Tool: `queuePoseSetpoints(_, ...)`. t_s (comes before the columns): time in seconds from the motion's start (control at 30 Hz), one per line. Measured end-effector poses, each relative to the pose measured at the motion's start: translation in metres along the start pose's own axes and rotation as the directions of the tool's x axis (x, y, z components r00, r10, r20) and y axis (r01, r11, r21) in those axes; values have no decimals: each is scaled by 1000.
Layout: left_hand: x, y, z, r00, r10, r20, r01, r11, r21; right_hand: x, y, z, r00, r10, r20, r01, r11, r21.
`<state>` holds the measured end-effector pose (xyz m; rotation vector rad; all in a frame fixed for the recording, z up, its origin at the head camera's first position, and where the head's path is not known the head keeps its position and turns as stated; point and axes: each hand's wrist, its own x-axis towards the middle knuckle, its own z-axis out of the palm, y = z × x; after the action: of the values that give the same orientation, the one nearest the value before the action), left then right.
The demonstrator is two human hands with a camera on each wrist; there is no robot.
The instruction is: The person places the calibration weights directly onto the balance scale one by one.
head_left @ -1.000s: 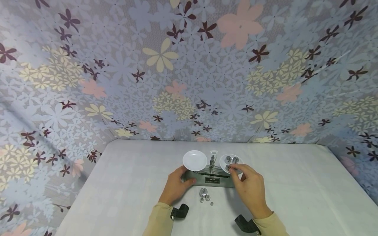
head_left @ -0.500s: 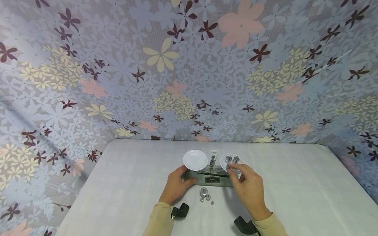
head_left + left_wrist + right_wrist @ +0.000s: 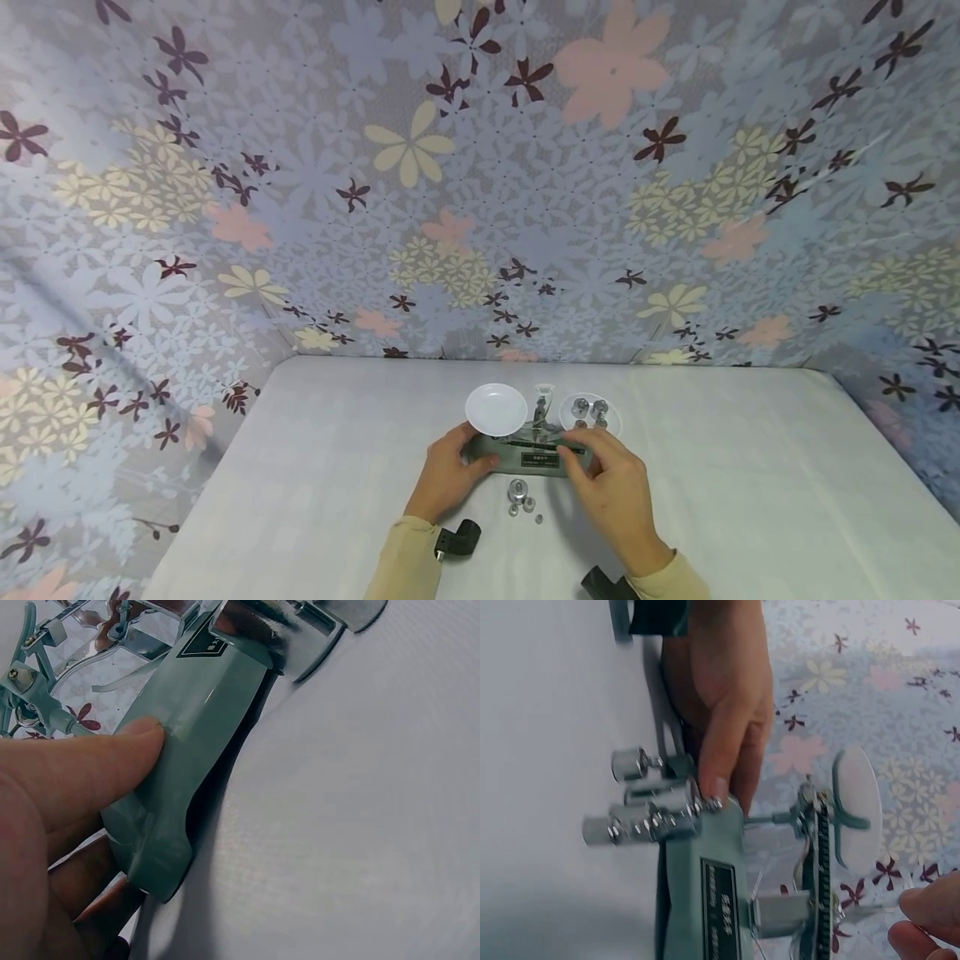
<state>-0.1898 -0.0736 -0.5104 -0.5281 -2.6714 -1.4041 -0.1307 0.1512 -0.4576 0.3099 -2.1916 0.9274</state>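
Note:
A green two-pan balance (image 3: pixel 506 458) stands on the white table. My left hand (image 3: pixel 447 471) holds the left end of its base, thumb (image 3: pixel 124 757) on the front face and fingers behind. Its left white pan (image 3: pixel 496 409) bears nothing. Several metal weights (image 3: pixel 580 406) stand on the right pan (image 3: pixel 611 402). My right hand (image 3: pixel 611 487) hovers before the balance's beam, thumb and forefinger slightly apart with nothing seen between them. In the right wrist view its fingertips (image 3: pixel 930 907) show at the lower right edge.
In front of the base stand a large metal weight (image 3: pixel 518 490) and several smaller ones, including a tiny weight (image 3: pixel 538 518) a little apart. A flowered cloth (image 3: pixel 480 208) rises behind the table (image 3: pixel 337 467). Each wrist bears a black camera mount (image 3: pixel 457 540).
My right hand has let go of a weight on the right pan and moved left and slightly toward me. The left hand has stayed on the base.

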Motion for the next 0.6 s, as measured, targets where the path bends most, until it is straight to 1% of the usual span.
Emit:
queuePoseSetpoints(0.17,2,1,2,1000,-3,6,3,1000,3,-6,-6,5,999,3,46,-4,1000,8)
queuePoseSetpoints(0.27,3,1,3,1000,1,15,-1,1000,8,-11,-10,7,998,15,65,-16,1000,13)
queuePoseSetpoints(0.37,3,0,2,1000,10,11,-10,1000,7,-14,-15,10,996,30,82,-32,999,23)
queuePoseSetpoints(0.5,2,-1,2,1000,7,-1,-7,1000,16,-19,-19,14,991,74,110,-78,997,30)
queuePoseSetpoints(0.6,1,-1,2,1000,-1,1,1,1000,18,-22,-20,17,981,141,135,-144,989,16)
